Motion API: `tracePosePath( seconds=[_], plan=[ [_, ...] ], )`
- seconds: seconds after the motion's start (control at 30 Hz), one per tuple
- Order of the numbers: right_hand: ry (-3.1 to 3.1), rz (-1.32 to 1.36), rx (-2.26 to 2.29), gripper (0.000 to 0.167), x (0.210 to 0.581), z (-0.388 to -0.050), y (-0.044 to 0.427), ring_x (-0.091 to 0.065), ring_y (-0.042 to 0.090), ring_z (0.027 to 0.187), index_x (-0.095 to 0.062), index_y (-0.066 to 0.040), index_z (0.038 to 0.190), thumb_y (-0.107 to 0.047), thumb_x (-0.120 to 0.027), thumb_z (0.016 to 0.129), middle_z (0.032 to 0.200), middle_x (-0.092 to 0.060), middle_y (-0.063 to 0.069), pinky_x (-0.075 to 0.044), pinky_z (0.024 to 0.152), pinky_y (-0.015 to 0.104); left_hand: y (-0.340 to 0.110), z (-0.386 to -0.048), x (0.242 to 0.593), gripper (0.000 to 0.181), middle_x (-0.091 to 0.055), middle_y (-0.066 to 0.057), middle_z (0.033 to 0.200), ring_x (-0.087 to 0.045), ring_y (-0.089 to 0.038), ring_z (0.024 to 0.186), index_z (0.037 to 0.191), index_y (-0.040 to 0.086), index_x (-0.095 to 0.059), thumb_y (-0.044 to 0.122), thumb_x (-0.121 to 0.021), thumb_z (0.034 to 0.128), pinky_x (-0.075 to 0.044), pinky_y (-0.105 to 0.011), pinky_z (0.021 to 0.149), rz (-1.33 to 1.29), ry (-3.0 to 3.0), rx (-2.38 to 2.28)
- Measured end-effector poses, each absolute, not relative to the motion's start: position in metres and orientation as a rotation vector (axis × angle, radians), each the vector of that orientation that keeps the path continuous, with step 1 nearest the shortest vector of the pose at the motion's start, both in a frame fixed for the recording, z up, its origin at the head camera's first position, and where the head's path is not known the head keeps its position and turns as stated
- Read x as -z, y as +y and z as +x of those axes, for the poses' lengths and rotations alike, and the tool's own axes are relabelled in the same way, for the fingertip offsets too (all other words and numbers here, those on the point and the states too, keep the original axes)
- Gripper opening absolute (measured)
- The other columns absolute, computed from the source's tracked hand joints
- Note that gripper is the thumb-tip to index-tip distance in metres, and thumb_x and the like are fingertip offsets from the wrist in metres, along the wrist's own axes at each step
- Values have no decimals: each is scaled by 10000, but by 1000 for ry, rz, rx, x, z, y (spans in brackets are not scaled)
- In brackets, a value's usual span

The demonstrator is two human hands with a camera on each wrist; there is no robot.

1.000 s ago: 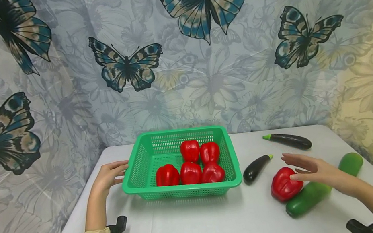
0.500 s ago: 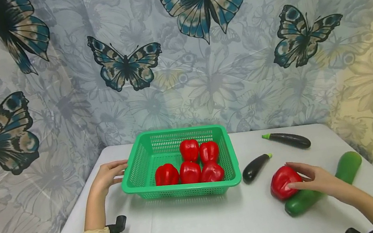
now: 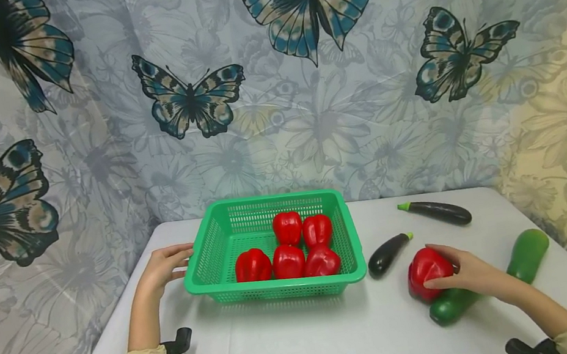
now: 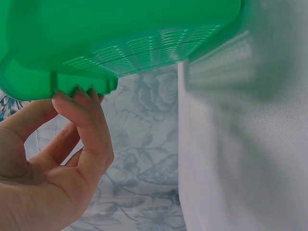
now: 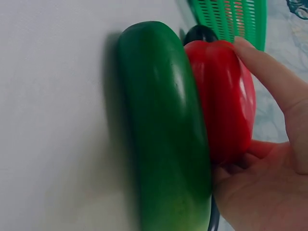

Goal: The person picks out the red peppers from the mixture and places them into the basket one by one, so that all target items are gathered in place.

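Note:
At the left end of the green plastic basket (image 3: 357, 276), my left hand (image 3: 164, 269) holds the rim with bent fingers. In the left wrist view its fingertips (image 4: 89, 94) meet the basket's edge. My right hand (image 3: 468, 274) grips a red bell pepper (image 3: 428, 273) from the right, thumb on the near side and fingers on the far side. A green zucchini (image 5: 163, 125) lies right against that pepper in the right wrist view. Several other red bell peppers, one of them at the front left (image 3: 253, 265), sit in the basket.
A small dark eggplant (image 3: 387, 256) lies between the basket and the gripped pepper. Another, longer eggplant (image 3: 439, 213) is farther back on the white table (image 3: 288, 349). Butterfly-patterned cloth (image 3: 310, 135) hangs behind and at the sides.
My right hand has come in from the right and closed on the red bell pepper, which has shifted slightly left and tilted. The left hand and basket stay in place.

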State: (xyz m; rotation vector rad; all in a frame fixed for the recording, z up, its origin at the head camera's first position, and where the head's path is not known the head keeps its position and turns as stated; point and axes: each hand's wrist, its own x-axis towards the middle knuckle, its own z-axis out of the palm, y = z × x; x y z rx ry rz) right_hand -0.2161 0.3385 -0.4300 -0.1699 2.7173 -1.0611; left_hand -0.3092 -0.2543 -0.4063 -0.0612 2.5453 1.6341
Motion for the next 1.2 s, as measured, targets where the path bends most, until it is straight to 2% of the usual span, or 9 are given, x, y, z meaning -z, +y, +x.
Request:
tracePosePath(
  seconds=[0.23, 0.93, 1.2],
  plan=[
    [2740, -156, 1037, 880, 430, -220, 334, -503, 459, 1181, -307, 54, 1472, -349, -755, 830, 1354, -476, 335, -592, 834, 484, -254, -310, 406, 497, -517, -246, 1385, -618, -56, 906, 1396, -30, -501, 274, -545, 1006, -594, -304, 862, -71, 2540, -1641],
    [2721, -119, 1062, 872, 426, -225, 334, -495, 464, 1209, -295, 62, 1479, -364, -728, 854, 1385, -454, 348, -584, 865, 480, -254, -308, 408, 512, -486, -256, 1421, -611, -215, 1074, 1409, -21, -489, 292, -541, 1007, -587, -330, 887, -83, 2554, -1612],
    [2737, -128, 1105, 861, 421, -227, 331, -477, 480, 1228, -293, 55, 1484, -333, -733, 854, 1401, -442, 344, -582, 869, 470, -253, -308, 406, 507, -495, -259, 1412, -628, -154, 1014, 1405, -26, -492, 288, -535, 1010, -591, -304, 862, -61, 2563, -1601]
  ],
)
